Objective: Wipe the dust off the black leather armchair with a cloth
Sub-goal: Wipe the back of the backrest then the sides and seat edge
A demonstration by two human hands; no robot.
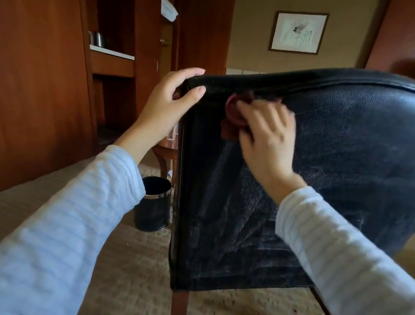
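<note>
The black leather armchair fills the right and centre of the head view, its back panel turned toward the person, top edge running from upper left to far right and its wooden legs on the carpet below. The left hand curls over the top left corner of the back, thumb on the near face and fingers hooked over the top, steadying it. The right hand presses a dark red cloth flat against the leather just below the top seam, fingers bunched on it; motion blur makes the exact grip hard to read. Streaky grey dust covers the panel below and to the right of the cloth, so the unwiped area seems to lie mostly downward and rightward from the right hand, which is nearer to it. A black bin stands left of the chair.
</note>
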